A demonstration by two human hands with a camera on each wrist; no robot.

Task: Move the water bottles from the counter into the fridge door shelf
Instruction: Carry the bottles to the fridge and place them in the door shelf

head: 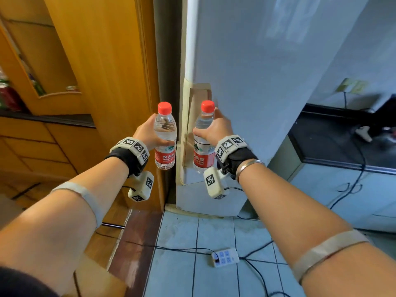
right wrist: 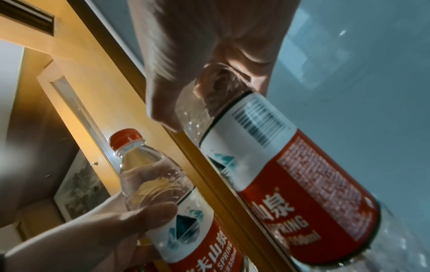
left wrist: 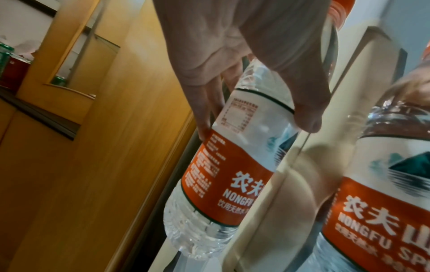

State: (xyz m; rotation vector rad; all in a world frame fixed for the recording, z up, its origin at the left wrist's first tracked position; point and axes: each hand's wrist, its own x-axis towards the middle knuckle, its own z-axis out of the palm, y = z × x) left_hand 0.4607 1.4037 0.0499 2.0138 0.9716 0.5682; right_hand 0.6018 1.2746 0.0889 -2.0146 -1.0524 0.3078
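Two clear water bottles with red caps and red labels are held upright, side by side, in front of the fridge. My left hand (head: 150,131) grips the left bottle (head: 165,136) around its upper body, thumb on the label edge (left wrist: 309,117). My right hand (head: 216,129) grips the right bottle (head: 203,138) just below its neck, close to the fridge door's recessed handle (head: 198,97). The pale grey fridge door (head: 267,71) is closed, so its inner shelf is hidden. The wrist views show the left bottle (left wrist: 232,165) and the right bottle (right wrist: 291,174) close up.
A tall wooden cabinet (head: 107,61) stands directly left of the fridge, with a dark counter top (head: 53,121) and cans further left. On the tiled floor below lie a white power strip (head: 225,257) and several black cables (head: 252,273).
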